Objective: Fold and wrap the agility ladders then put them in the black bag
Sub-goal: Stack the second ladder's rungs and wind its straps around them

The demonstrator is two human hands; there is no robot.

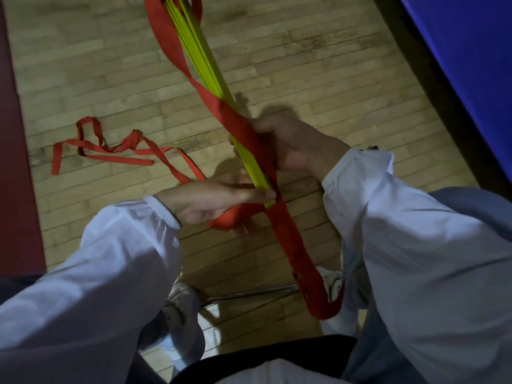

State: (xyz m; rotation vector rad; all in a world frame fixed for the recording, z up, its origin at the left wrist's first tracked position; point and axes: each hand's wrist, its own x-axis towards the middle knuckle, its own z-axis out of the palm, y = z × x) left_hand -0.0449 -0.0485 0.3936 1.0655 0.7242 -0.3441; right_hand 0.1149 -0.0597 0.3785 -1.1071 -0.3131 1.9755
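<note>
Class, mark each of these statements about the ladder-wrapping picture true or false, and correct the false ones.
1. The right hand grips the bundle of yellow rungs. True.
2. The rungs are blue. False: they are yellow.
3. The left hand holds red strap near the bundle's lower end. True.
4. A loose red strap lies on a carpet. False: it lies on the wooden floor.
5. The black bag stands beside the bundle. False: no bag is in view.
</note>
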